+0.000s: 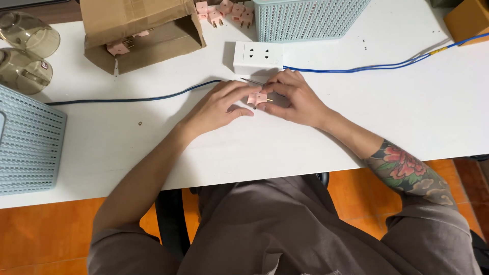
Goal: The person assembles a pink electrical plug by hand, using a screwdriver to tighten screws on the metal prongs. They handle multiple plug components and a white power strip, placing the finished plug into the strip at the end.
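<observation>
Both of my hands meet at the middle of the white table over a small pink plug adapter with brass pins. My left hand pinches the adapter from the left. My right hand grips it from the right, and a thin metal tool shows just above the adapter, by that hand's fingertips. A white wall socket box lies just beyond my fingers.
Blue wires run right from the socket box; a dark cable runs left. A torn cardboard box holds pink adapters; several more pink adapters lie beside a pale blue basket. Another blue basket and glass cups sit left.
</observation>
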